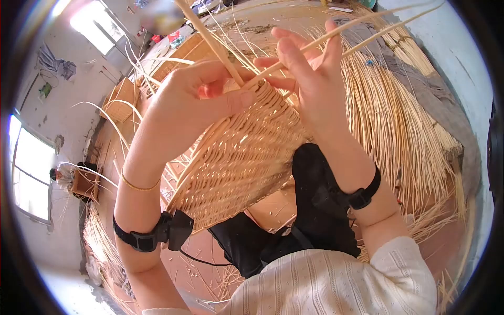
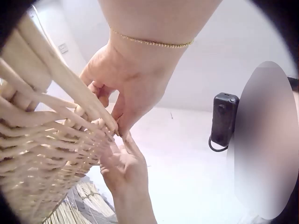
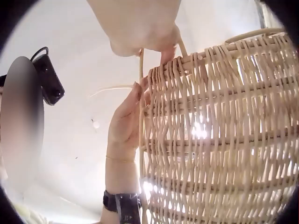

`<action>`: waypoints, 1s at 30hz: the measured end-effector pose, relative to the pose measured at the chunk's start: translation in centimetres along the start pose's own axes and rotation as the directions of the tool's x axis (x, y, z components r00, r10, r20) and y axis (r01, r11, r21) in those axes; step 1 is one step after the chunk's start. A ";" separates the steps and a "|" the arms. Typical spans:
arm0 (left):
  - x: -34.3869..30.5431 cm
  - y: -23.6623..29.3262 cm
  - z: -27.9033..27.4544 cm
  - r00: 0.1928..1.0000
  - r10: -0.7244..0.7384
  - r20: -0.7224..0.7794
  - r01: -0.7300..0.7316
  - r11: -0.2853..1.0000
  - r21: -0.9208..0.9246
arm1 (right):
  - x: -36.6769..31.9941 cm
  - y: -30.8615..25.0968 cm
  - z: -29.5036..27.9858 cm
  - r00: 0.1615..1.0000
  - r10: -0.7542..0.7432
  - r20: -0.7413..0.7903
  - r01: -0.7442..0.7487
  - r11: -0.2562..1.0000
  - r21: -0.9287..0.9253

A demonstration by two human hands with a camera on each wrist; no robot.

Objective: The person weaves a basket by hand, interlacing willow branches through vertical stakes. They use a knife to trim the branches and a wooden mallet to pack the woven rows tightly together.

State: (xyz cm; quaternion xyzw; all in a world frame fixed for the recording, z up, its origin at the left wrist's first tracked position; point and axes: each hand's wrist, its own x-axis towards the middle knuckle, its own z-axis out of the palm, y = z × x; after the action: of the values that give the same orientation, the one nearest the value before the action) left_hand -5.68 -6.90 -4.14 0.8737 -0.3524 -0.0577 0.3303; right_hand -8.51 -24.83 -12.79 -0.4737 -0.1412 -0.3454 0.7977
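A woven wicker piece (image 1: 241,157) rises from the lap to a corner between the hands. My left hand (image 1: 197,97) grips its rim beside a thick rod (image 1: 212,44), the thumb lying along the corner. Close on the right, my right hand (image 1: 317,81) holds a pale thin rod (image 1: 367,20) between raised fingers. In the left wrist view, the left fingertips pinch the corner of the weave (image 2: 70,135) above the right hand (image 2: 125,170). Seen from the right wrist, the right hand (image 3: 145,28) is above the corner, the left hand (image 3: 125,119) against the side edge of the weave (image 3: 210,130).
A large bundle of long rods (image 1: 388,121) lies on the floor at the right, a smaller one (image 1: 409,50) behind it. Wicker boxes (image 1: 122,100) stand at the left back. Loose rod ends (image 1: 107,118) stick out to the left of the piece. Scraps litter the floor.
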 end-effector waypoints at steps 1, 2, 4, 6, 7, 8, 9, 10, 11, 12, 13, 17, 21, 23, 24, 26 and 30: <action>-0.2 0.3 0.2 1.000 0.001 -0.003 -0.001 1.000 0.005 | -0.3 -0.1 0.1 1.000 -0.004 0.002 0.004 1.000 0.004; -0.4 0.6 0.6 0.995 0.070 -0.071 -0.067 0.997 0.039 | -0.4 -0.1 0.2 1.000 0.019 -0.008 -0.019 0.999 0.038; -0.3 0.8 0.8 0.981 0.132 -0.143 -0.122 0.989 0.082 | -0.6 -0.2 0.6 0.999 0.046 -0.010 -0.045 0.996 0.079; 0.8 1.3 0.7 0.995 0.095 -0.025 -0.097 0.986 -0.138 | -0.6 -0.5 1.2 0.997 0.078 -0.011 -0.076 0.988 0.132; 1.0 1.9 0.1 0.996 0.087 -0.034 -0.091 0.987 -0.134 | -0.5 -0.6 1.4 0.997 0.082 -0.001 -0.081 0.987 0.138; 1.1 2.9 -0.8 0.995 -0.082 0.054 0.083 0.996 -0.023 | -0.5 -0.5 1.5 0.995 0.098 0.005 -0.098 0.984 0.146; 1.4 3.5 -1.4 0.959 -0.257 0.123 0.246 0.964 0.100 | -0.5 -0.4 1.7 0.993 0.116 0.010 -0.116 0.981 0.153; 1.4 3.3 -1.5 0.970 -0.228 0.084 0.218 0.969 0.117 | -0.4 -0.3 1.8 0.992 0.121 0.016 -0.122 0.980 0.159; 1.5 3.5 -1.7 0.968 -0.236 0.083 0.225 0.967 0.119 | -0.4 -0.1 2.1 0.988 0.145 0.047 -0.152 0.966 0.209; 1.7 4.1 -2.1 0.954 -0.278 0.113 0.263 0.956 0.125 | -0.4 0.1 2.2 0.983 0.165 0.078 -0.179 0.950 0.256; 1.8 4.4 -2.2 0.937 -0.319 0.142 0.301 0.945 0.131 | -0.3 0.4 2.4 0.980 0.169 0.105 -0.192 0.941 0.279; 1.9 4.4 -2.4 0.897 -0.433 0.090 0.426 0.901 0.089 | 0.3 1.0 2.4 0.962 0.211 0.173 -0.257 0.912 0.319; 1.8 4.6 -2.2 0.906 -0.416 0.077 0.407 0.908 0.103 | -1.8 2.6 -1.0 0.950 0.022 0.313 -0.096 0.970 0.223; 1.3 4.5 -2.2 0.888 -0.453 0.079 0.455 0.890 -0.003 | -3.2 4.0 -7.0 0.926 -0.176 0.333 0.205 0.977 -0.054; 1.1 4.2 -2.3 0.894 -0.441 0.078 0.444 0.896 -0.026 | -3.4 5.5 -10.1 0.902 -0.261 0.345 0.347 0.912 -0.218; 0.7 3.6 -2.1 0.910 -0.411 0.046 0.414 0.908 -0.065 | -3.9 7.1 -14.3 0.954 0.090 0.286 0.129 0.737 -0.663; -0.3 4.4 -2.2 0.930 -0.367 0.035 0.368 0.928 -0.057 | -3.3 10.9 -17.0 0.782 0.186 0.595 0.282 0.746 -0.603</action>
State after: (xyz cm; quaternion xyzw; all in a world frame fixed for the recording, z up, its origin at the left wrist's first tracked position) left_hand -7.75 -7.86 0.24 0.9128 -0.1844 -0.1397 0.3366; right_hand -5.14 -34.52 -30.50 -0.8075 -0.2764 -0.2181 0.4732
